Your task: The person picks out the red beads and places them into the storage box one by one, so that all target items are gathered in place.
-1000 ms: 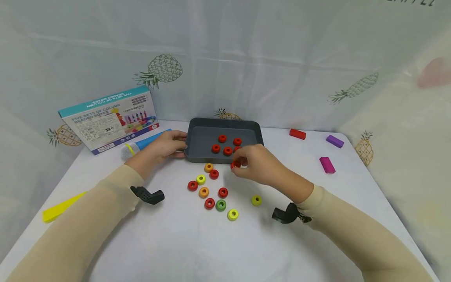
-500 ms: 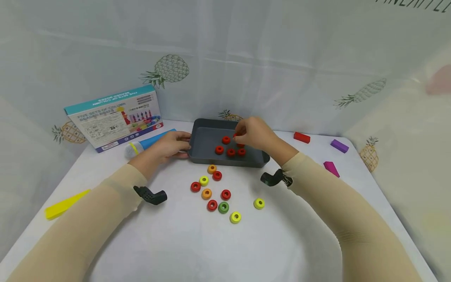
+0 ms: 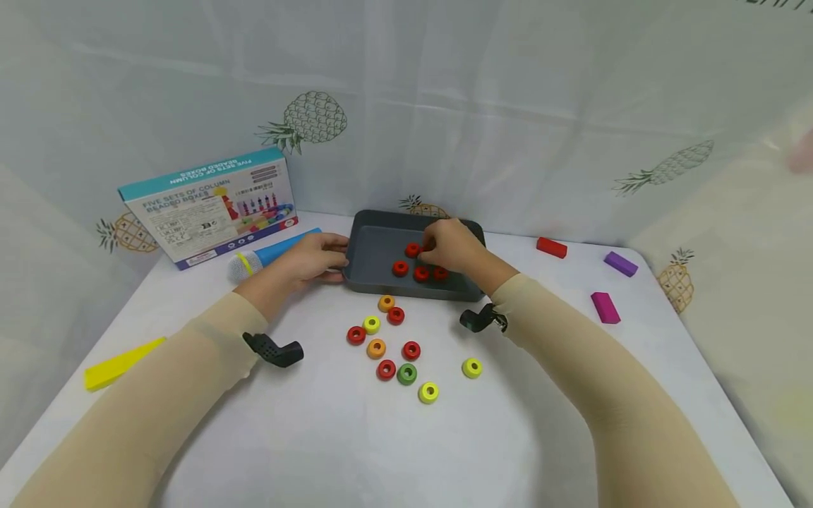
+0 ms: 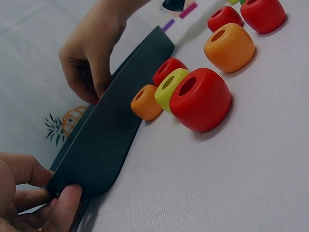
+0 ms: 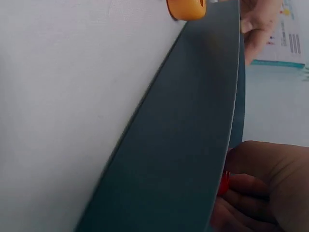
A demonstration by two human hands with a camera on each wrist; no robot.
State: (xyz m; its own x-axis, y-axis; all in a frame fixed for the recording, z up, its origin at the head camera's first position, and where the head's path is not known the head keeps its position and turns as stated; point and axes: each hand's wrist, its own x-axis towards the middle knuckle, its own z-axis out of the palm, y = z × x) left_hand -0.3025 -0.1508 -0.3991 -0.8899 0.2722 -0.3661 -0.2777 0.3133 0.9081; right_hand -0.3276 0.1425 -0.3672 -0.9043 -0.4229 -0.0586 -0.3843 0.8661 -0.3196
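A dark grey tray [image 3: 375, 286] stands near the back of the white table. My left hand [image 3: 315, 257] grips its left end; in the left wrist view the thumb [image 4: 67, 205] presses the outer wall at a corner, with fingers on the other side. My right hand [image 3: 454, 247] reaches down inside the tray, fingers curled around a red bead [image 5: 224, 182], mostly hidden behind the wall. Several red beads lie in the tray, among them one red bead [image 3: 400, 268] near the front wall. Before the tray, an orange bead [image 3: 386, 303] and a red bead [image 3: 395, 315] lie close together.
More loose beads, including a green bead [image 3: 407, 374] and a yellow bead [image 3: 472, 367], lie mid-table. A printed box [image 3: 212, 208] and a blue microphone [image 3: 273, 252] are back left; a yellow block [image 3: 121, 363] lies left. Red [image 3: 551, 247], purple and magenta blocks lie right.
My right hand has carried a red bead from in front of the tray over its front wall and down inside. My left hand stays on the tray's left end.
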